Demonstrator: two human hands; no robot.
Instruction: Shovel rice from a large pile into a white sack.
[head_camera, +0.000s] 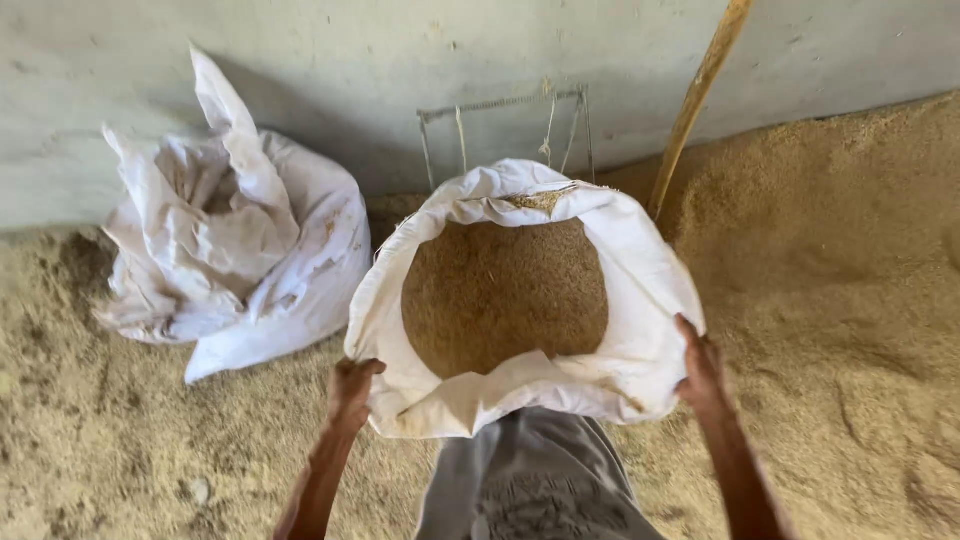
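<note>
Open white sack (640, 270) of grain between left hand (352, 390) and right hand (700, 368), both clenched on its rolled rim.

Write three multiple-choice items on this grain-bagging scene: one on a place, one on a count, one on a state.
1. Where does the crumpled white sack lie?
A. left of the open sack, by the wall
B. right of the wooden pole
C. inside the open sack

2. How many white sacks are in view?
A. one
B. two
C. four

3. How is the open sack held?
A. tied shut
B. lying flat and empty
C. rim rolled down, gripped on both sides

Answers:
1 A, it slumps on the husk-covered floor at the wall.
2 B, only these two show.
3 C, the left hand and right hand grip the rim, with grain showing inside.
</note>
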